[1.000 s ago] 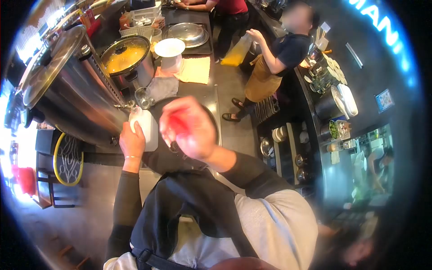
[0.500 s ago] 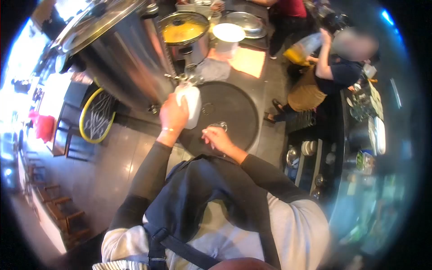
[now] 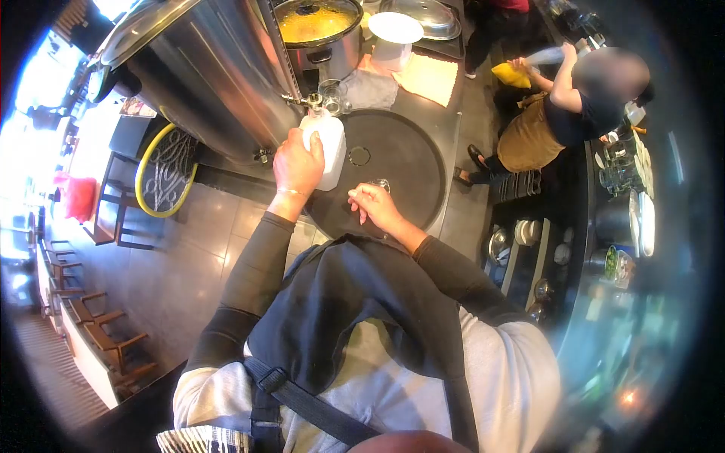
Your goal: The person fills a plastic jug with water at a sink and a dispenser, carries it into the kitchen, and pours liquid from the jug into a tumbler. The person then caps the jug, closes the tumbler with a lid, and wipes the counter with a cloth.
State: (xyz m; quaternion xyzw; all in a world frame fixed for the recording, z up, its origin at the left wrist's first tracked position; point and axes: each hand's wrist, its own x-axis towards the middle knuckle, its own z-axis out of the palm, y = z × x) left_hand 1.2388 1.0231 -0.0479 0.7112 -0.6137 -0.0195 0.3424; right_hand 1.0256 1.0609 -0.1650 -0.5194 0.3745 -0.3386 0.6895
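A white, box-shaped plastic container with rounded corners [image 3: 331,155] is just below the small metal tap [image 3: 313,100] of a tall stainless-steel urn [image 3: 204,83]. Its long axis runs from the tap towards the wearer's body, one end pointing at the tap; whether it stands upright or tilts I cannot tell. The left hand [image 3: 300,162] is wrapped around its near left side. The right hand [image 3: 377,208] is half curled above a large, round, dark tray [image 3: 411,158], beside a small shiny clear object [image 3: 384,183]; whether it grips anything I cannot tell.

The tray lies on a dark surface [image 3: 447,112]. Beyond it are a clear drinking glass [image 3: 333,96] near the tap, a crumpled grey cloth [image 3: 372,90], a peach-coloured cloth [image 3: 427,78], a white round-topped tub [image 3: 395,29] and a steel pot with a glass lid over yellow contents [image 3: 321,45].

In the room, a person in a dark top and tan apron [image 3: 555,124] stands across the aisle at right, holding a bag with yellow contents [image 3: 512,75]. Dark shelving [image 3: 521,253] lines that side; wooden chairs [image 3: 106,336] stand on the grey tiled floor [image 3: 219,238] at left.
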